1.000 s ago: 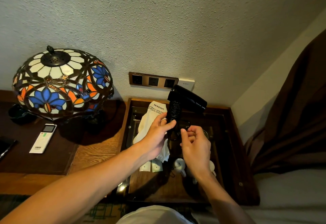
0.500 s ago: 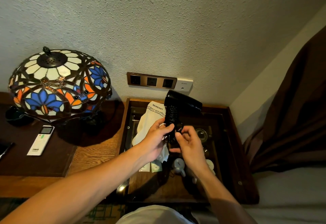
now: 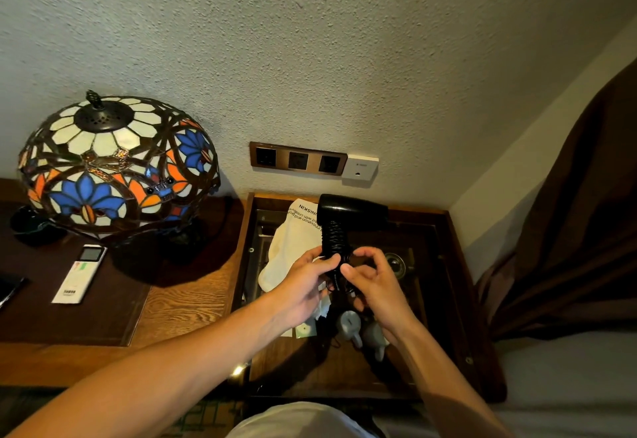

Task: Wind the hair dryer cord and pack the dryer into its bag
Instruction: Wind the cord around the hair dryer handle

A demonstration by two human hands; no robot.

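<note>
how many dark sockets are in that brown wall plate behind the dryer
3, side by side in the brown wall plate: left socket, middle socket, right socket. The white plate beside it is separate. None looks hidden.

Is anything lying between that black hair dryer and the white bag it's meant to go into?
Nothing visible does. The hair dryer is held upright by the left hand and right hand, directly beside the white bag, which lies in the wooden tray. Whether the bag's mouth is open cannot be seen.
</note>
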